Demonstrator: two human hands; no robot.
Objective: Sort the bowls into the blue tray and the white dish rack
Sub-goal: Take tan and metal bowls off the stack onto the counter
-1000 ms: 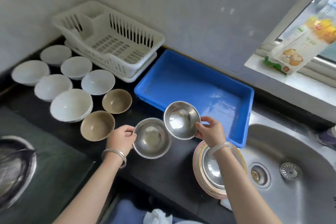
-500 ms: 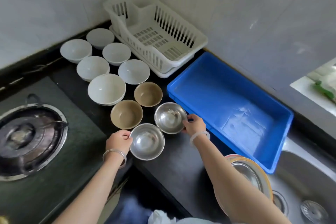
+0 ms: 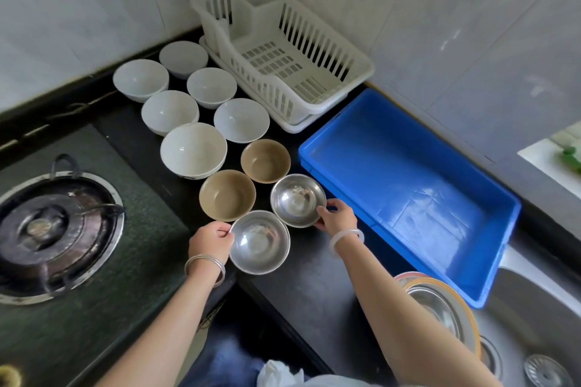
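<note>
Far to the left of the left hand, a gas burner (image 3: 53,229) sits in a dark stovetop. Beyond that hand, six white bowls (image 3: 193,149) stand upright in a cluster on the black tabletop (image 3: 314,276). Two tan bowls (image 3: 227,195) stand closer in, just past its knuckles.

The left hand (image 3: 211,240) grips the left rim of the near steel bowl (image 3: 259,242), thumb on top and fingers curled at the edge. This bowl rests upright on the tabletop. Just beyond it, rims close together, is the far steel bowl (image 3: 297,199). The right hand (image 3: 338,218) pinches its right rim. Whether this bowl sits flat or is slightly lifted is hard to tell. Both wrists wear bangles.

Well beyond both hands, against the tiled wall, stands the white dish rack (image 3: 273,60), its slatted floor showing. Just right of the right hand lies the blue tray (image 3: 408,185), its floor bare and glossy. Right of the right forearm, a stack of plates (image 3: 440,305) with a steel dish on top sits at the edge of the sink (image 3: 518,317).
</note>
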